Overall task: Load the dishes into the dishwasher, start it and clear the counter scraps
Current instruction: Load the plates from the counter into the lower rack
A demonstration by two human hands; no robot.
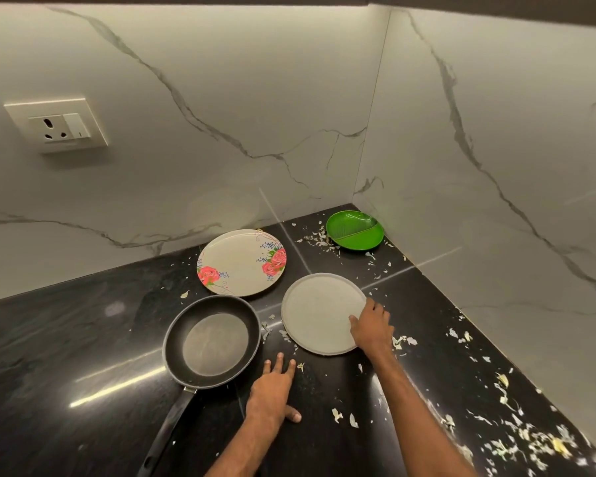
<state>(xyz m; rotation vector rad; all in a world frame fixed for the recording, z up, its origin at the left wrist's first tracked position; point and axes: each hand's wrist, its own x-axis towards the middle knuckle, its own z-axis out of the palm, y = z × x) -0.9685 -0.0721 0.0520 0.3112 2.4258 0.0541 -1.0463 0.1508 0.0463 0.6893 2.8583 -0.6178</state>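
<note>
Socket [57, 125]: on the white marble wall at far left, above the tabletop.
Tabletop [66, 356]: black glossy stone that meets marble walls in a corner at the back right.
Pan [212, 340]: dark and round, upright on the tabletop left of centre. Its handle runs down-left toward the near edge.
Floral plate [241, 263]: flat, just behind the pan and close to the back wall, with red roses at its rim.
Left hand [272, 390]: flat on the tabletop, just right of the pan; fingers straight and spread wide, holding nothing.
Grey plate [319, 313]: flat on the tabletop, right of the pan and in front of the floral plate, apart from both.
Right hand [372, 327]: grips the grey plate's right rim, thumb on its face and fingers bent over the edge.
Green dish [355, 230]: in the back corner, split into two compartments.
Scraps [530, 442]: pale bits strewn over the tabletop, thickest at near right, with a small heap just left of the green dish.
</note>
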